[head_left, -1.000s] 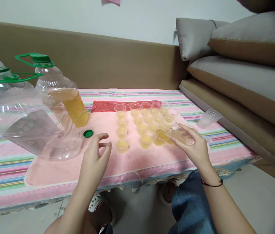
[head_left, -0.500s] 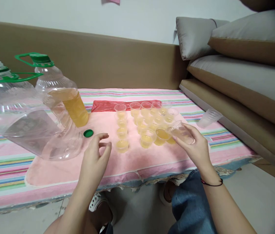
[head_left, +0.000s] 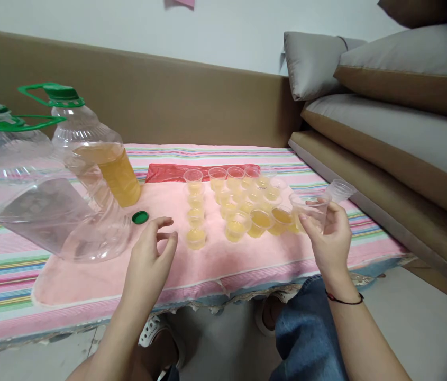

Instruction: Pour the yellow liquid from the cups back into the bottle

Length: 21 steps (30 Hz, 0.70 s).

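Note:
My right hand [head_left: 329, 238] grips a clear plastic cup [head_left: 311, 207] by its side, just right of the front row of filled cups. The cup looks upright; I see no yellow liquid in it. My left hand [head_left: 152, 246] hovers with fingers curved and apart, holding nothing. To its right runs a single column of cups with pale yellow liquid, the nearest being a filled cup [head_left: 195, 239]. Further right stand several more rows, including a darker yellow cup [head_left: 260, 222]. A green bottle cap [head_left: 140, 217] lies beyond my left hand.
On the left stand a large clear jug [head_left: 48, 211] without a cap and a capped jug [head_left: 118, 172] of yellow liquid. A red plastic bag [head_left: 163, 173] lies behind the cups. Other clear cups [head_left: 340, 189] lie at right, beside stacked cushions [head_left: 390, 124].
My right hand has moved right with the clear cup, away from the front row, uncovering a darker yellow cup there. My left hand has hardly moved.

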Tool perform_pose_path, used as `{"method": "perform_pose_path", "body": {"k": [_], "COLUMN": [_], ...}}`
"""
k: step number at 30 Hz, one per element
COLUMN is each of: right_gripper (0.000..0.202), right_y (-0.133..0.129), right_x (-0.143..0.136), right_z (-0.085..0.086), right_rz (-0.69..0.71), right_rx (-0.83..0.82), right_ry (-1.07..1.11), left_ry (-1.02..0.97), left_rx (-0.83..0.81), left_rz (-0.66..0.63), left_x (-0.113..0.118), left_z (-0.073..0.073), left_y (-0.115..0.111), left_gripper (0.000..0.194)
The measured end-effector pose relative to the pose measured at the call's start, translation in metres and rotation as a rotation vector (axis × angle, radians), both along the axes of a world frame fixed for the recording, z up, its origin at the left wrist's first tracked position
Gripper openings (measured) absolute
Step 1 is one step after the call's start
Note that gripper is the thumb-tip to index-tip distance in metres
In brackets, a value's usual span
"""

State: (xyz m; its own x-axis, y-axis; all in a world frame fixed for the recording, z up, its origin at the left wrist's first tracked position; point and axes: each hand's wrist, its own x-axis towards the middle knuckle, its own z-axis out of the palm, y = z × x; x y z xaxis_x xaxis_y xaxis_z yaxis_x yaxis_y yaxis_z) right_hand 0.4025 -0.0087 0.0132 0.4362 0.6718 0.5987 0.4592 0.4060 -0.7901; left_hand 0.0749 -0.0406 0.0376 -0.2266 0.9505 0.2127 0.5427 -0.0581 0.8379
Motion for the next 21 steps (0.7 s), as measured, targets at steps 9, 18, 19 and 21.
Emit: {"method": "perform_pose_path", "body": {"k": [9,18,19,21], "right_gripper": [0.052,0.048,0.047,0.047], "right_y": [-0.002,-0.003,-0.002,0.001], "right_x": [-0.011,-0.037,-0.038,-0.039], "right_z": [-0.005,0.001,0.001,0.0], "right_rz": [0.103,0.187,0.192,0.195], "right_rx": [-0.059,-0.058,-0.054,-0.036], "right_ry": [-0.186,-0.453,-0.474,-0.519], "left_ry": [-0.003,0.0,0.0,0.0], "left_rx": [0.004,0.008,0.007,0.001], "left_rz": [-0.002,-0.012,-0.011,-0.01], "left_x": [0.0,0.001,0.001,0.001], "left_z": [-0.002,-0.005,-0.005,-0.004], "left_y": [0.001,0.001,0.001,0.0], "left_gripper": [0.032,0.033,0.033,0.032]}}
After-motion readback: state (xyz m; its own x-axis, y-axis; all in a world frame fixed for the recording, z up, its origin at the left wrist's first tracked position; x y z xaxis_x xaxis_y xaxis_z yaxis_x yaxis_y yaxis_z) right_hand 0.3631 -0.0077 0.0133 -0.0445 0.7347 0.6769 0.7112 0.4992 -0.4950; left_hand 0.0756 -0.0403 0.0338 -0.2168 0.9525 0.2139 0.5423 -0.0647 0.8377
